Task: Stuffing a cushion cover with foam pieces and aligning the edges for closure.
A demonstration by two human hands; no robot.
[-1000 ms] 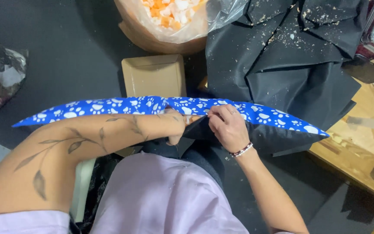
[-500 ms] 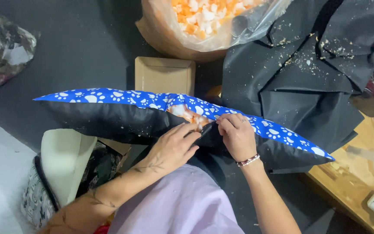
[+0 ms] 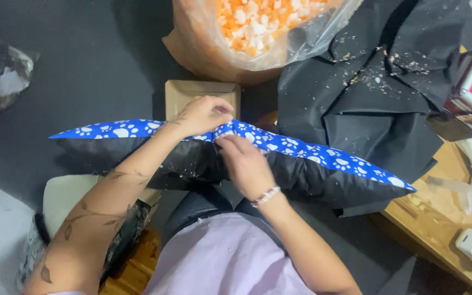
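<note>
Black fabric, dusted with pale crumbs, lies in folded sheets [image 3: 378,104] at upper right; it is the largest item we see. Next in size, a stuffed cushion [image 3: 312,175] with a black underside and a blue, white-pawprint top rests across the person's lap, its long seam facing up. Above it sits a clear plastic bag [image 3: 258,33] filled with orange and white foam pieces, with a small tan cardboard box [image 3: 192,93] just below the bag. A wooden table [image 3: 438,218] edge shows at lower right.

The left hand [image 3: 203,114] curls over the cushion's top seam near its middle, fingers closed on the blue fabric. The right hand [image 3: 247,164], a beaded bracelet on its wrist, pinches the same seam just beside it. Whether the seam is open there, we cannot tell.
</note>
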